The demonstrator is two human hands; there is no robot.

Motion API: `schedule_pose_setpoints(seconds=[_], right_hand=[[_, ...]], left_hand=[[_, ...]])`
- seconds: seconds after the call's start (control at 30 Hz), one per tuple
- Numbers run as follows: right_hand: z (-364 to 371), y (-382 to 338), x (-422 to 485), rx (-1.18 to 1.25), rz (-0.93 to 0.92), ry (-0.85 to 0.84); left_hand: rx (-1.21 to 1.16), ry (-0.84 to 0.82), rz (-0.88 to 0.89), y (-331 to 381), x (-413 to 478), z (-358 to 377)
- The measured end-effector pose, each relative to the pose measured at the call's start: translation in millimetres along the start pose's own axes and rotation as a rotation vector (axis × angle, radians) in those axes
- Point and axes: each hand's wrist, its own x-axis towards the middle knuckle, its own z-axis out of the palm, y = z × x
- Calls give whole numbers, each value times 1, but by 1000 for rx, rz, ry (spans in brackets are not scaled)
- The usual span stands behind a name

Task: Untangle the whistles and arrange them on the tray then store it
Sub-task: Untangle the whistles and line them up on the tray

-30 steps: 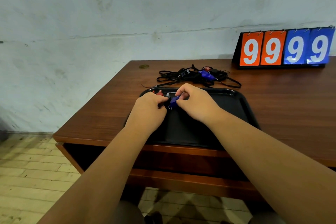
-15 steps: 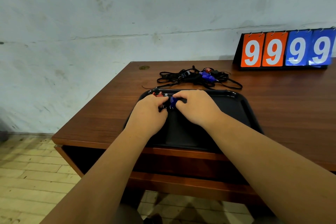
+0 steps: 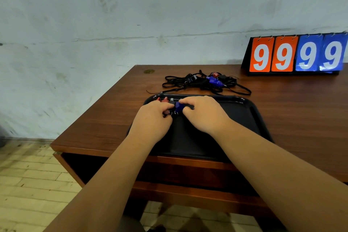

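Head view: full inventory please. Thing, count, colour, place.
table: one, brown wood, against the wall
scoreboard: one, two orange and two blue 9s, table's far right
tray: one, black, table's near edge
cord tangle: one, black, on the table behind the tray
tangled whistles: one blue and one red seen, inside the tangle
sorted whistles: at least two, red, tray's far left corner, partly hidden
blue whistle: one, over the tray's far left part, held
dark red whistle: one, beside the blue whistle, mostly covered
left hand: grips the dark red whistle
right hand: pinches the blue whistle
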Motion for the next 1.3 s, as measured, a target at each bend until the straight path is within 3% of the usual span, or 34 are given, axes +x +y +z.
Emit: schedule_pose_setpoints(seconds=[0.13,0.3,0.93,1.17,1.3], right_hand=[[1,1,3,11,8,10],[4,4,3,13,5,-2],[1,5,4,114,44,2],[-10,-3,0,283,102,82],[-31,-1,4,460,238,99]], left_hand=[[-77,-4,-26,-4,2,5],[0,-70,-15,-7,10,6],[-25,-23,15,-6,2,10],[-158,224,-18,7,-9,-6],[-246,209,-86,9,-8,-15]])
